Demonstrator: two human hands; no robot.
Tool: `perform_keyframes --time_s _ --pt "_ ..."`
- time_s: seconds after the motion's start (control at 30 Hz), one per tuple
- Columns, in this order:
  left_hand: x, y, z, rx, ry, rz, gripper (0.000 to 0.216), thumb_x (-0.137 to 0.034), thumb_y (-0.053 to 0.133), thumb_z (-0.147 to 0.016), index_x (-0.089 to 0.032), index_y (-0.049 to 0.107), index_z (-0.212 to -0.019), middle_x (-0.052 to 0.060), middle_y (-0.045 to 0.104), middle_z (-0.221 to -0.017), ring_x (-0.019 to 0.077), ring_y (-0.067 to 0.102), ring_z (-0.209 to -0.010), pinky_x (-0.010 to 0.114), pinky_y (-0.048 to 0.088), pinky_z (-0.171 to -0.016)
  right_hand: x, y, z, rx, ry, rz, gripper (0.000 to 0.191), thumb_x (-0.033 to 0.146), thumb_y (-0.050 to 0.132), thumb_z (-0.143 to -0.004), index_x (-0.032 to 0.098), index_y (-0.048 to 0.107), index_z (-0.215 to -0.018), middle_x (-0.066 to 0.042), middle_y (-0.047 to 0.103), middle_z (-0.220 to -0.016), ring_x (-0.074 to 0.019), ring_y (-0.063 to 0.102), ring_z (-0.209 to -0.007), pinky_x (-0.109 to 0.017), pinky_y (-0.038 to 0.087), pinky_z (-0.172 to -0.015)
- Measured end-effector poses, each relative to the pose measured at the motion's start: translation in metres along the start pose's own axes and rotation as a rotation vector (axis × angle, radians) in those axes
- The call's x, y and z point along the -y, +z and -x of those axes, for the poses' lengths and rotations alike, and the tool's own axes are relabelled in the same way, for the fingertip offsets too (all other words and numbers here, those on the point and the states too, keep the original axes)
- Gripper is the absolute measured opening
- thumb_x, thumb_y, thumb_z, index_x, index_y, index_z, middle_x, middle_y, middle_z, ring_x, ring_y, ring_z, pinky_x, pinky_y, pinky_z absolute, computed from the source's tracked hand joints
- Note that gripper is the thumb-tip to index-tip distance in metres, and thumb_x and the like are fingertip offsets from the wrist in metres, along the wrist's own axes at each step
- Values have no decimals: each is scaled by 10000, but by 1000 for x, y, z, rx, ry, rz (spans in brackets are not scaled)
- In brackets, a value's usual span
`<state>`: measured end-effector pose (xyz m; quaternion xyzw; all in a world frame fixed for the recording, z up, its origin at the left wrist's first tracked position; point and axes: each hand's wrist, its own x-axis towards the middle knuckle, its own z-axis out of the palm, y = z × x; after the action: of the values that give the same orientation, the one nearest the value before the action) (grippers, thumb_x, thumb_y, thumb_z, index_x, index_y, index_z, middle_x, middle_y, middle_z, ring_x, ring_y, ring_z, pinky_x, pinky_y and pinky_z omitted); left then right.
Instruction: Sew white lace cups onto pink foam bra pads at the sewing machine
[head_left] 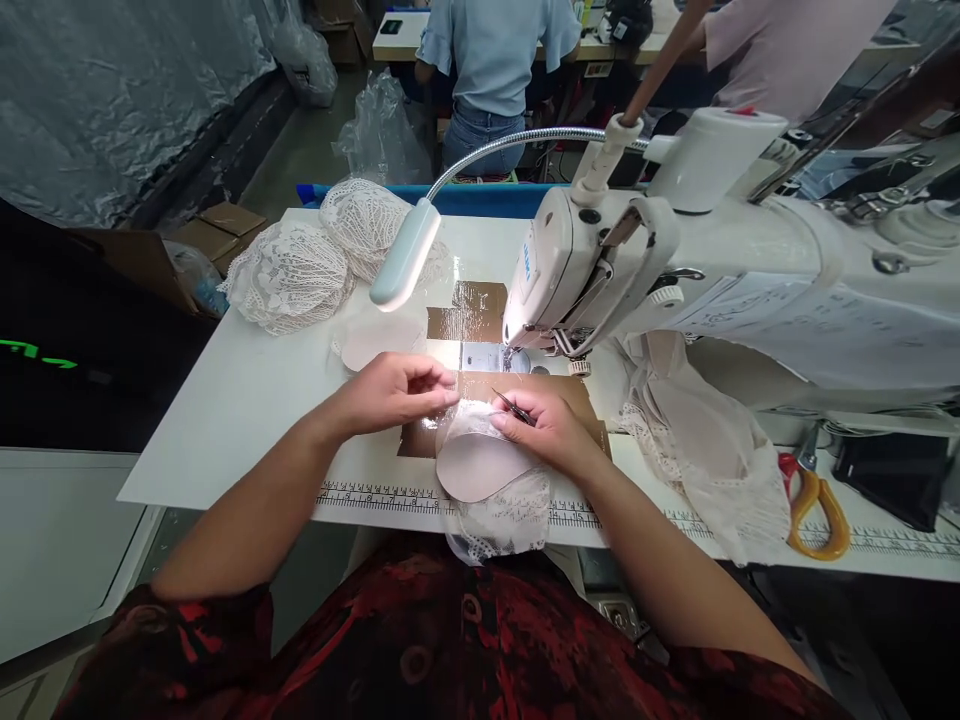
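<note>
My right hand (pixel 547 425) is closed around small dark thread snips (pixel 516 408), their point aimed up and left. Its fingers also rest at the upper edge of a pale bra cup (pixel 484 467) with white lace, which lies at the table's front and hangs slightly over the edge. Left of the cup, my left hand (pixel 394 390) hovers with thumb and fingers drawn together; whatever is between them is too small to make out. Just beyond both hands is the needle area of a white sewing machine (pixel 555 270), lit by its lamp (pixel 406 255).
Lace cups (pixel 292 275) are piled at the back left, and a pale cup piece (pixel 382 338) lies nearer. Lace fabric (pixel 697 440), orange-handled scissors (pixel 821 515) and a dark phone-like slab (pixel 892 475) are at the right. A person in light blue (pixel 487 60) sits beyond the table.
</note>
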<state>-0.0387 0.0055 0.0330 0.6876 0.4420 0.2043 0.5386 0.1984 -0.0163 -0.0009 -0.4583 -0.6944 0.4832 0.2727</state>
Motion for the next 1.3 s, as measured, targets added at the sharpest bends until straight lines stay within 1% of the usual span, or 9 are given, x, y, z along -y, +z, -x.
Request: perform_keyframes --time_s 0.13,0.23,0.33,0.47,0.67,0.8,1.07,1.2,1.3 --pt "7 13 4 240 -202 230 319 -438 679 -763 -131 659 -848 2 583 -693 90 502 -591 204 366 -525 1 2 3 2 -60 -50 170 346 566 -824 185 616 -808 9 569 -709 -124 487 -651 -249 374 -609" --pt "14 42 0 129 -221 528 331 -421 707 -745 -120 637 -865 9 588 -716 89 509 -603 205 375 -540 0 4 5 31 -82 -71 180 364 575 -828 188 613 -823 -6 594 -752 -138 527 -698 -258 405 -643" --pt "17 61 -3 -22 -198 671 317 -401 721 -743 -118 628 -851 10 595 -713 94 525 -620 214 397 -572 -6 -1 7 29 -60 -143 276 426 575 -836 193 594 -983 -34 617 -875 -149 563 -752 -266 435 -659" --pt "18 62 -2 -87 -116 573 289 -390 705 -766 -122 669 -868 31 630 -780 115 552 -693 231 420 -633 -12 -16 10 31 -60 -81 334 436 506 -886 196 593 -1101 -47 637 -945 -144 574 -760 -273 443 -675" --pt "19 60 -3 -95 -23 386 289 -373 682 -780 -110 720 -894 52 651 -794 131 545 -720 236 413 -650 -2 -19 8 126 -88 49 261 370 585 -846 190 646 -1024 -30 654 -869 -144 579 -752 -257 432 -644" --pt "20 62 -5 -94 18 313 301 -386 672 -774 -97 723 -842 56 632 -765 133 524 -705 228 391 -615 2 -11 6 89 -91 35 202 337 613 -824 189 658 -955 -25 660 -841 -142 582 -741 -257 434 -639" --pt "21 63 -7 -89 -21 372 313 -405 687 -760 -93 699 -747 22 568 -670 104 469 -624 210 357 -552 -3 1 4 -16 -79 -49 143 312 621 -817 199 680 -882 -19 684 -838 -151 610 -771 -273 457 -680" --pt "20 64 -8 -80 -26 387 314 -404 672 -776 -93 703 -806 31 595 -697 109 494 -629 218 385 -571 -11 3 2 -44 -38 -108 162 336 622 -809 189 681 -840 -17 672 -778 -139 597 -704 -263 450 -628" --pt "13 57 -2 -13 -10 216 359 -451 606 -820 -103 695 -839 17 581 -661 106 480 -593 220 367 -544 -19 -2 1 -127 33 -213 225 386 623 -801 181 659 -887 -24 674 -763 -141 602 -667 -268 464 -603"
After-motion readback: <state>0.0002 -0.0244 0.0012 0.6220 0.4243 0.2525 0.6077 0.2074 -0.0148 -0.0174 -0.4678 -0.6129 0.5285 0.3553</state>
